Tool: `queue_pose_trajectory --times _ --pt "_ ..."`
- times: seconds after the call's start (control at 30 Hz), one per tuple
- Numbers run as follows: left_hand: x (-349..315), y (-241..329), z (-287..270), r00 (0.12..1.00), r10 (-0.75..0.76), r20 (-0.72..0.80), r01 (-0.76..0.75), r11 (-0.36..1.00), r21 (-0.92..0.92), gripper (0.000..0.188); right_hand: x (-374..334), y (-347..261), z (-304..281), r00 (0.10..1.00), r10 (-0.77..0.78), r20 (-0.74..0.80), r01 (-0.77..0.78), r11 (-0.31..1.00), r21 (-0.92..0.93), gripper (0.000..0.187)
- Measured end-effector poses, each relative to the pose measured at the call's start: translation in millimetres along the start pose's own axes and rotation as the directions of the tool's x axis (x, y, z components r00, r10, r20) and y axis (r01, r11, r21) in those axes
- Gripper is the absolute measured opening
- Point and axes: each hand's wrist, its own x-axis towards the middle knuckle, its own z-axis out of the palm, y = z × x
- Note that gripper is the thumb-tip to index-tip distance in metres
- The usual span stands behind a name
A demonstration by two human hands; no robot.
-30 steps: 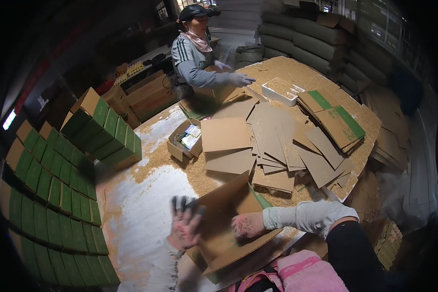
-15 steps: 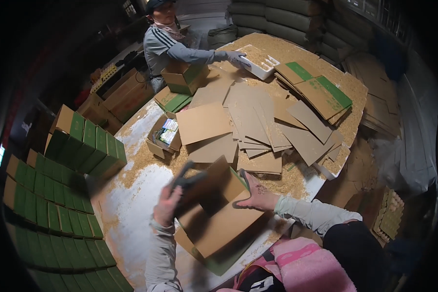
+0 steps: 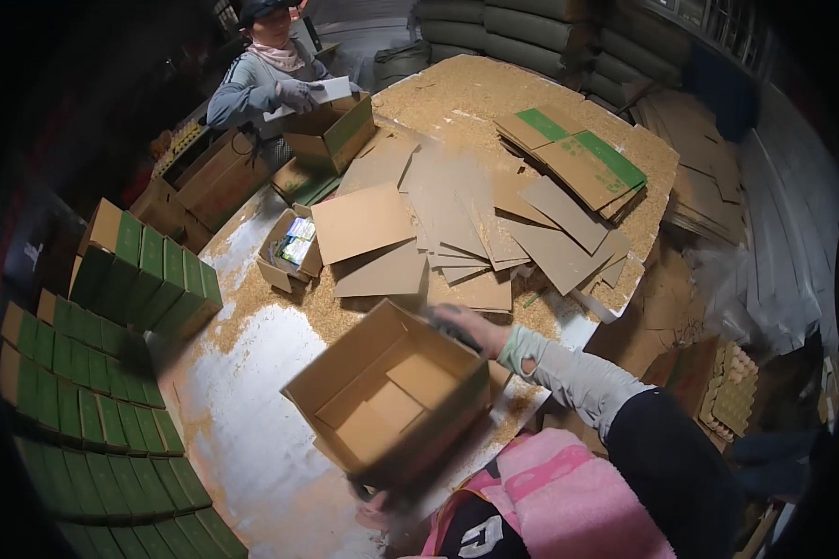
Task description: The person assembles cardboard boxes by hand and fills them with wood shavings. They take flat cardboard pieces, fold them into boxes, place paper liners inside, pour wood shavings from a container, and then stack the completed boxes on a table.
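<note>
An open cardboard box (image 3: pixel 382 396) is tilted above the near part of the table, and I see down into its bare inside, where bottom flaps lie folded in. My right hand (image 3: pixel 466 328), in a dark partial glove, grips its far right corner. At the near lower edge my left hand (image 3: pixel 373 511) holds the box, its fingers mostly hidden beneath. Past the box lie loose flat cardboard sheets (image 3: pixel 365 224). A small open box (image 3: pixel 284 252) with bright packets stands at the left of these sheets.
Across the table (image 3: pixel 270 391), strewn with wood shavings, a co-worker tips a white tray (image 3: pixel 322 96) over another open box (image 3: pixel 336 135). Green-and-brown cartons (image 3: pixel 93 363) are stacked at left. Folded cartons (image 3: pixel 578 158) lie at far right. Egg trays (image 3: pixel 727 391) stand at right.
The box has turned so its open top faces up. My left hand has gone from its far left side down to its near edge. The co-worker has lifted the tray to their box.
</note>
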Motion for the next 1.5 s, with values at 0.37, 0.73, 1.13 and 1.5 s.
queue_pose_trajectory --times 0.37,0.73,1.13,1.5 --pt "151.7 65.2 -37.3 0.749 -0.562 -0.351 0.524 0.827 -0.204 0.042 -31.8 53.7 -43.4 0.316 -0.606 -0.73 -0.125 0.736 -0.665 0.041" --pt "156.1 93.9 -45.1 0.573 -0.782 -0.245 0.552 0.59 -0.589 0.047 124.1 29.2 -173.3 0.787 0.299 -0.54 0.256 0.638 0.726 0.024" --pt "148.8 94.1 -47.4 0.545 -0.813 -0.203 0.518 0.518 -0.681 0.047 23.4 91.0 -96.0 0.31 -0.03 -0.95 -0.172 0.981 -0.087 0.065" --pt "139.8 92.6 -40.4 0.556 -0.78 -0.287 0.449 0.573 -0.686 0.049 163.6 88.3 -92.3 0.01 0.062 -0.998 -0.236 0.97 0.058 0.072"
